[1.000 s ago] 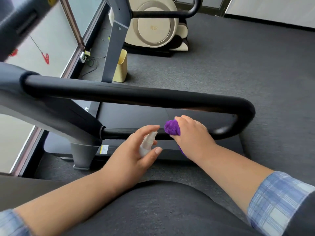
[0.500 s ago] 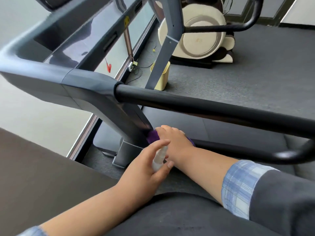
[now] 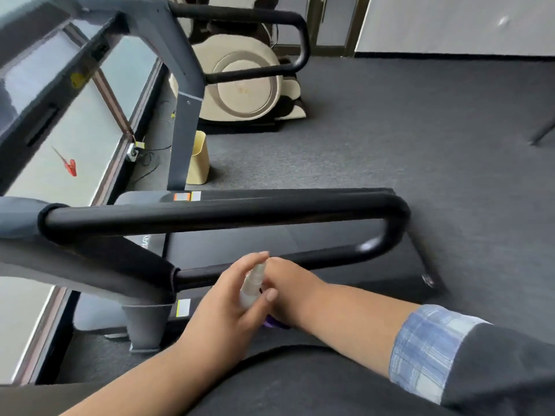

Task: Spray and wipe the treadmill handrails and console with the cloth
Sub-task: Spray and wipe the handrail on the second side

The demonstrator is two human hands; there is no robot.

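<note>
The cloth (image 3: 274,323) is gripped by the right hand (image 3: 295,291) against the lower rail (image 3: 327,259), which runs left-right; the bottle (image 3: 252,285) is held by the left hand (image 3: 222,310).

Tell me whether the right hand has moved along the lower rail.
Yes. The right hand slid back along the lower rail, away from the grey post.

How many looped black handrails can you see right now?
2. The near handrail loops in front of the hands, its lower bar passing behind them. The far handrail is across the treadmill, before the cream machine. None look hidden.
</note>
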